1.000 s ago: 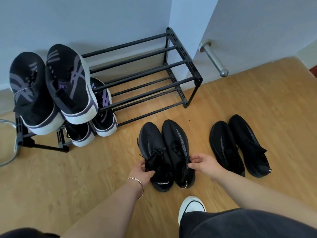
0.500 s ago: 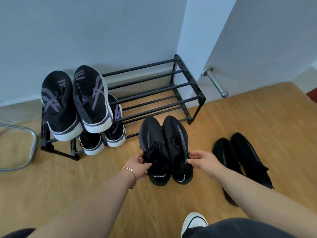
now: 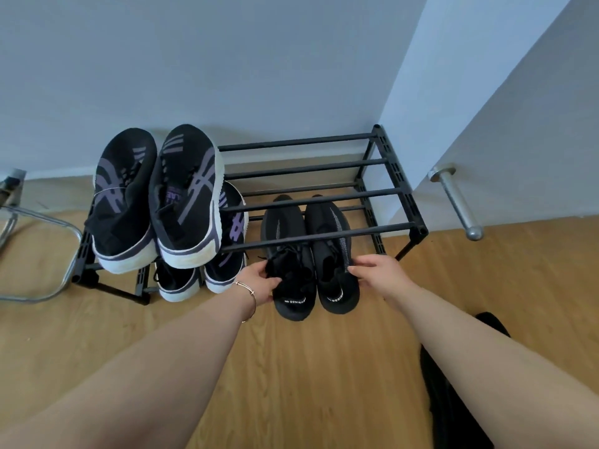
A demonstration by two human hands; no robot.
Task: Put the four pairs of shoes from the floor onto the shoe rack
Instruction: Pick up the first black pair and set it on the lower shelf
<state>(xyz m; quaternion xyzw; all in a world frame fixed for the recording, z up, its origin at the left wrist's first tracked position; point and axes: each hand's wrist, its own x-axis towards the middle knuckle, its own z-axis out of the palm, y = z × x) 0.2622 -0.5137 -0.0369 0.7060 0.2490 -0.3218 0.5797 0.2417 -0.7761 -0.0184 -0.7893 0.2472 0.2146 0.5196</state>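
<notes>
A black two-tier shoe rack (image 3: 324, 165) stands against the wall. A black-and-purple pair (image 3: 155, 199) with white soles lies on its top tier at the left, and a second such pair (image 3: 223, 267) sits on the lower tier below. A black knit pair (image 3: 308, 264) has its toes under the rack's front top bar, on the lower tier at the right, heels sticking out. My left hand (image 3: 259, 280) grips the left shoe's collar. My right hand (image 3: 377, 273) grips the right shoe's side. Another black shoe (image 3: 489, 319) shows behind my right arm.
A wooden floor (image 3: 308, 367) spreads in front of the rack. A metal door stopper (image 3: 457, 202) juts from the door at the right. A chrome tube frame (image 3: 42, 254) stands at the left. The right half of the top tier holds nothing.
Both hands have lifted the black knit pair from the floor and pushed it forward, toes first, into the rack's lower tier. My head has moved closer to the rack.
</notes>
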